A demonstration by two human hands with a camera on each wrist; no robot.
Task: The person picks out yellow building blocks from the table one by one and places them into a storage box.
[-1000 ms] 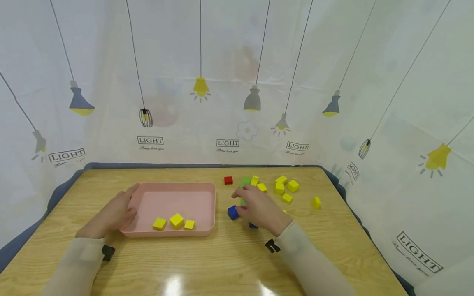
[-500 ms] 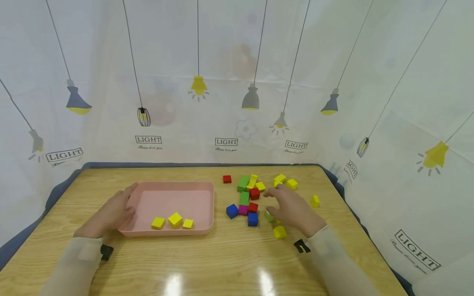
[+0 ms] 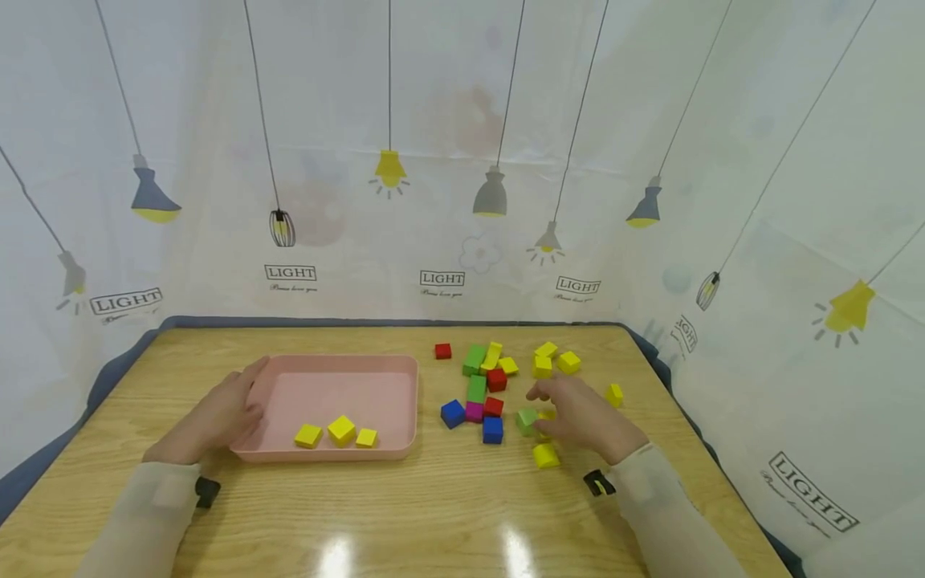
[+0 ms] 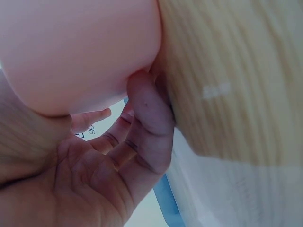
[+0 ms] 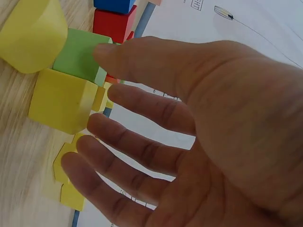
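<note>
My left hand holds the left wall of a pink tray, thumb at the rim; in the left wrist view its fingers curl against the outside of the pink tray. Three yellow blocks lie in the tray near its front. Over the loose blocks at right hovers my right hand, fingers spread and nothing held. Close by its thumb is a light green block; a yellow block sits beside that, partly hidden in the head view. Another yellow block lies nearer the front.
Between tray and right hand lie green, red, magenta and blue blocks. Several yellow blocks are farther back, with one yellow block at far right. A printed white curtain stands behind the table.
My right hand has moved right, from above the blue and green blocks to the light green and yellow ones, uncovering the coloured cluster. My left hand stays on the tray.
</note>
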